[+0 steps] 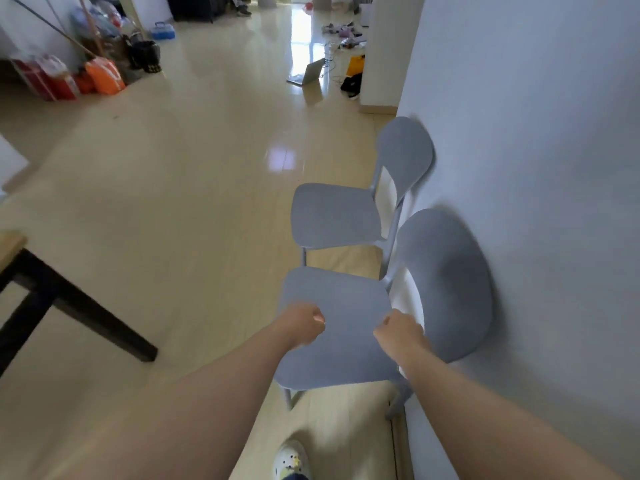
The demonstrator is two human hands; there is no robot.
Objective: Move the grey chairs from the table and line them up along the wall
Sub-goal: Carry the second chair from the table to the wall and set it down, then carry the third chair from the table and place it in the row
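Two grey chairs stand side by side with their backs against the white wall (536, 168) on the right. The far grey chair (332, 216) is beyond the near grey chair (349, 341). Both of my arms reach out over the near chair's seat. My left hand (304, 323) is curled into a fist above the seat's left part. My right hand (398, 330) is also a fist, above the seat's right part close to the backrest (446, 282). Neither hand visibly grips the chair. The image is blurred by motion.
A table with a wooden top (10, 244) and black legs (86, 313) stands at the left. Open wooden floor lies between it and the chairs. Bags and brooms (100, 74) are piled at the far left, a laptop (308, 74) and clutter at the back. My shoe (291, 459) is below.
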